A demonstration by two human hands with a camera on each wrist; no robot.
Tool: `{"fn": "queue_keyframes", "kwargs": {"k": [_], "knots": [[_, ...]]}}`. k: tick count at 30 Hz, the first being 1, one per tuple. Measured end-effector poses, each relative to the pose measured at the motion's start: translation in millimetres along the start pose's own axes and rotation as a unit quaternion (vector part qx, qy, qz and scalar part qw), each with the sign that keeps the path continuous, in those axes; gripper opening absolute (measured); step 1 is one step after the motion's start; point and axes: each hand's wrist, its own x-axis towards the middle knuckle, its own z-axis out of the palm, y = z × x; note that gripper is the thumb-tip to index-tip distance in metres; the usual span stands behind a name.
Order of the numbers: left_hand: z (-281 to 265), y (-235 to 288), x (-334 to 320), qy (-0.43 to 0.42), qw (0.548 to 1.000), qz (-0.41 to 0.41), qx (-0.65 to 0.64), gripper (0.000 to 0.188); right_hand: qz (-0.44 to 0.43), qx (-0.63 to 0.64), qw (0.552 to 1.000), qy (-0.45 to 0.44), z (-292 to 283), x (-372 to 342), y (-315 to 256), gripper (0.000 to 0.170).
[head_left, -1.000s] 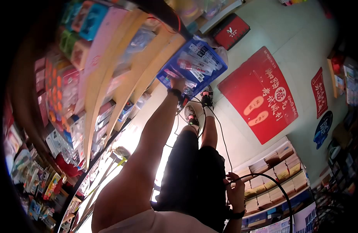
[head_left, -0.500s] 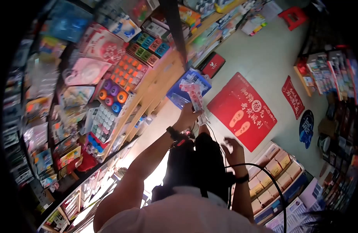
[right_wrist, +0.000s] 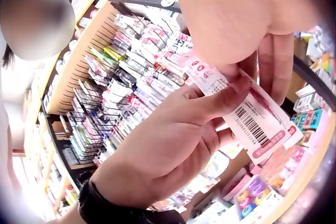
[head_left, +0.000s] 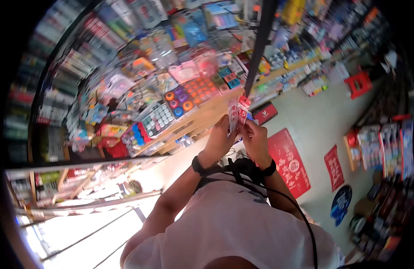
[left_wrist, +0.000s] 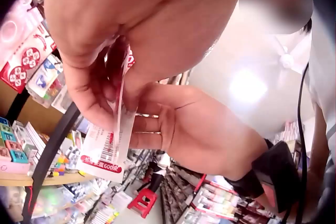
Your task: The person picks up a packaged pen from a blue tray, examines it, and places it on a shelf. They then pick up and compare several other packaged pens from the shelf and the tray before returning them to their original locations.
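Two flat red-and-white pen packets stand upright side by side in my hands: one packet (head_left: 232,115) on the left, another packet (head_left: 243,113) marked 0.5 on the right. My left hand (head_left: 217,141) grips the left one, its thumb across the printed card in the right wrist view. With thumb and fingertips my right hand (head_left: 257,140) pinches the lower end of the right one. A barcode (right_wrist: 252,127) shows on a white card back, which hangs below the left hand's fingers in the left wrist view. The fingers hide parts of both packets.
A wooden shelf (head_left: 216,107) packed with stationery runs along the left and ahead. Red mats (head_left: 290,163) lie on the floor to the right, with a red stool (head_left: 358,84) farther off. A black cable (head_left: 301,210) runs along my right side.
My left hand came up from the blue basket on the floor with the packets. My right hand rose from beside my leg to join it and now grips one packet too. My view has lifted.
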Motion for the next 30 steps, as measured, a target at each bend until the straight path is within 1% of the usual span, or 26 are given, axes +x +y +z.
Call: {"fn": "queue_keyframes", "kwargs": {"k": [1,2,3,4,5,7,8,9,10,11,12,13,15,16,17,19,21,23,24,25,26,27,29,30], "knots": [[-5,0,1,0.006,1.0,-0.009,-0.009,0.038,-0.009,0.0,1.0,-0.022,0,10,-2,0.017],[-9,0,0,0.027,0.999,-0.016,-0.009,0.038,0.001,0.024,0.999,-0.042,1,19,-3,0.016],[-15,2,-3,0.035,0.998,-0.024,-0.056,0.035,0.015,0.047,0.997,-0.06,1,25,-3,0.015],[-21,4,-5,0.043,0.993,-0.03,-0.104,0.032,0.015,0.087,0.994,-0.059,5,30,-1,0.014],[-25,4,-7,0.059,0.992,-0.037,-0.105,0.032,0.015,0.085,0.993,-0.077,7,36,2,0.014],[-34,7,-11,0.116,0.985,-0.065,-0.108,0.035,0.034,0.164,0.98,-0.109,11,46,8,0.014],[-38,12,-13,0.131,0.981,-0.102,-0.102,0.043,0.035,0.163,0.978,-0.126,14,50,7,0.014],[-40,15,-14,0.146,0.978,-0.11,-0.103,0.043,0.041,0.161,0.975,-0.15,17,54,4,0.014],[-42,16,-13,0.166,0.984,-0.06,-0.02,0.045,0.046,0.16,0.97,-0.174,21,57,0,0.013],[-44,19,-14,0.18,0.981,-0.013,0.066,0.048,0.053,0.16,0.966,-0.196,26,59,-4,0.014],[-46,29,-18,0.161,0.984,-0.065,0.046,0.052,0.056,0.16,0.963,-0.209,30,60,-10,0.014],[-45,27,-19,0.169,0.982,-0.072,0.047,0.052,0.062,0.17,0.96,-0.215,35,61,-16,0.014],[-41,22,-22,0.19,0.979,-0.026,0.071,0.058,0.07,0.178,0.955,-0.227,45,59,-20,0.015],[-41,20,-22,0.2,0.976,-0.027,0.08,0.054,0.086,0.187,0.95,-0.235,50,59,-20,0.015],[-41,16,-23,0.204,0.975,-0.028,0.081,0.054,0.1,0.196,0.945,-0.241,56,60,-20,0.015],[-38,6,-26,0.261,0.964,-0.051,0.011,0.051,0.109,0.217,0.938,-0.248,64,57,-22,0.017],[-34,-7,-26,0.272,0.96,-0.066,-0.002,0.049,0.119,0.239,0.931,-0.251,69,53,-29,0.018],[-33,-17,-28,0.281,0.957,-0.078,-0.015,0.048,0.196,0.306,0.907,-0.213,70,52,-43,0.021],[-35,-17,-28,0.287,0.955,-0.072,0.012,0.048,0.194,0.305,0.908,-0.213,70,53,-41,0.021],[-35,-18,-29,0.293,0.953,-0.067,0.039,0.048,0.177,0.299,0.909,-0.232,69,53,-36,0.02],[-35,-17,-30,0.292,0.953,-0.066,0.038,0.048,0.159,0.293,0.909,-0.25,69,54,-34,0.018],[-37,-13,-31,0.284,0.954,-0.07,0.062,0.048,0.156,0.292,0.91,-0.248,69,53,-37,0.018],[-43,2,-33,0.264,0.957,-0.079,0.092,0.05,0.123,0.214,0.935,-0.254,68,54,-50,0.019],[-43,8,-34,0.259,0.961,-0.073,0.071,0.049,0.097,0.174,0.949,-0.243,66,53,-36,0.02]]}}
